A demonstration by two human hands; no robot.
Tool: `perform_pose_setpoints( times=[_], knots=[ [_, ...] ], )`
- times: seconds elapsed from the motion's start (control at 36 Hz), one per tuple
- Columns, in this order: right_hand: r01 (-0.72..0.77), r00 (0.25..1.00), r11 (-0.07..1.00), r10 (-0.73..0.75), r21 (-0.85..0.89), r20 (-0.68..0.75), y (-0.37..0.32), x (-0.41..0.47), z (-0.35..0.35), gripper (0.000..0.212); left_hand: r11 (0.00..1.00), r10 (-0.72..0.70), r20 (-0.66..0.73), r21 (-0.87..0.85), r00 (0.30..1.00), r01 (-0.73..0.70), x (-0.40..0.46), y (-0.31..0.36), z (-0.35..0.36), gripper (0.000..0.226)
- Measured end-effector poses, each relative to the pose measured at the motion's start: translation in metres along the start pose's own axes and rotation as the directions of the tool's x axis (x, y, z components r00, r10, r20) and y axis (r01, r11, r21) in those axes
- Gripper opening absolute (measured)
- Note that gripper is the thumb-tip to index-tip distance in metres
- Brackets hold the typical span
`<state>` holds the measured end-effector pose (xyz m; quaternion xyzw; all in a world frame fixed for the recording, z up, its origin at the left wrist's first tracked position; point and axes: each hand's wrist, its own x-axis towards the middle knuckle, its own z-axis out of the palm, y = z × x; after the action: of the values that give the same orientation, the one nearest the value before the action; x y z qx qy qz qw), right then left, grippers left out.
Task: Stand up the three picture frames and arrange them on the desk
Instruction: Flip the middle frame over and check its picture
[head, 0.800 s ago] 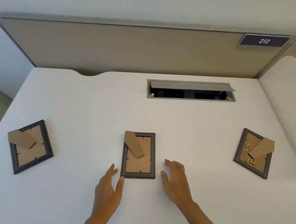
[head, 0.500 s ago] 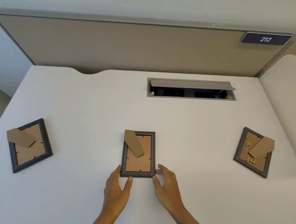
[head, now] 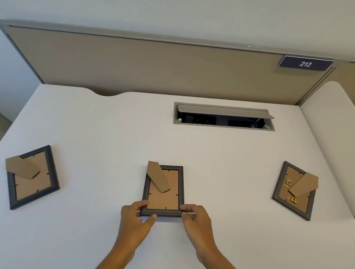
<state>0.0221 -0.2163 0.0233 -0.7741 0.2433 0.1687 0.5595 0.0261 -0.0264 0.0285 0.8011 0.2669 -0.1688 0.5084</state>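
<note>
Three dark picture frames lie face down on the white desk (head: pixel 111 132), their brown backs and cardboard stands showing. The middle frame (head: pixel 163 195) lies straight in front of me. My left hand (head: pixel 135 218) pinches its near left corner, and my right hand (head: pixel 196 220) pinches its near right corner. The left frame (head: pixel 32 182) lies turned at an angle near the desk's left edge. Far to the right, the right frame (head: pixel 293 194) also lies at an angle, with small gold clips on its back.
An open cable hatch (head: pixel 223 117) is set into the desk at the back, right of centre. A tan partition panel (head: pixel 157 67) with a "212" label (head: pixel 305 63) closes off the far edge. A second white surface (head: pixel 333 127) adjoins on the right.
Both hands moved forward from the desk surface to the middle frame's near corners and closed on them. The frames have not moved.
</note>
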Motion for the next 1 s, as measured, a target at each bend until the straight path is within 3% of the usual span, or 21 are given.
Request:
perform_pose_setpoints(
  times=[0.11, 0.19, 0.28, 0.44, 0.58, 0.64, 0.69, 0.75, 0.83, 1.0],
  knots=[
    [0.153, 0.987, 0.987, -0.155, -0.046, -0.048, -0.008, -0.005, -0.006, 0.019, 0.987, 0.139, 0.016, 0.082, 0.99, -0.14, -0.009, 0.004, -0.007, 0.056],
    [0.312, 0.947, 0.947, -0.316, -0.074, -0.056, -0.011, -0.009, -0.009, 0.029, 0.953, 0.255, -0.005, 0.17, 0.967, -0.25, -0.015, 0.009, -0.01, 0.056],
    [0.422, 0.897, 0.895, -0.435, -0.142, -0.074, -0.013, -0.011, -0.011, 0.039, 0.924, 0.339, -0.06, 0.206, 0.939, -0.321, -0.018, 0.021, -0.014, 0.042],
    [0.639, 0.728, 0.736, -0.672, -0.224, -0.135, -0.038, -0.003, -0.024, 0.029, 0.846, 0.526, -0.133, 0.188, 0.84, -0.5, -0.016, 0.057, -0.029, 0.007],
    [0.677, 0.676, 0.67, -0.73, -0.306, -0.101, -0.065, -0.006, -0.041, 0.013, 0.808, 0.586, -0.147, 0.184, 0.797, -0.56, -0.012, 0.087, -0.043, 0.023],
    [0.684, 0.694, 0.693, -0.714, -0.225, -0.092, -0.074, -0.008, -0.049, 0.009, 0.838, 0.541, -0.12, 0.153, 0.832, -0.523, -0.014, 0.096, -0.048, 0.027],
    [0.641, 0.758, 0.763, -0.647, -0.086, -0.084, -0.083, -0.014, -0.054, 0.006, 0.865, 0.5, -0.064, 0.07, 0.863, -0.496, -0.02, 0.104, -0.05, 0.029],
    [0.582, 0.812, 0.812, -0.579, 0.036, -0.079, -0.092, -0.021, -0.059, 0.015, 0.873, 0.487, -0.018, -0.002, 0.873, -0.487, -0.027, 0.11, -0.05, 0.028],
    [0.521, 0.852, 0.849, -0.512, 0.084, -0.109, -0.101, -0.032, -0.066, 0.024, 0.883, 0.459, 0.033, -0.124, 0.888, -0.452, -0.038, 0.116, -0.044, 0.018],
    [0.359, 0.927, 0.914, -0.325, 0.189, -0.187, -0.11, -0.047, -0.08, 0.005, 0.895, 0.326, 0.103, -0.354, 0.94, -0.272, -0.054, 0.119, -0.032, 0.029]
  ],
)
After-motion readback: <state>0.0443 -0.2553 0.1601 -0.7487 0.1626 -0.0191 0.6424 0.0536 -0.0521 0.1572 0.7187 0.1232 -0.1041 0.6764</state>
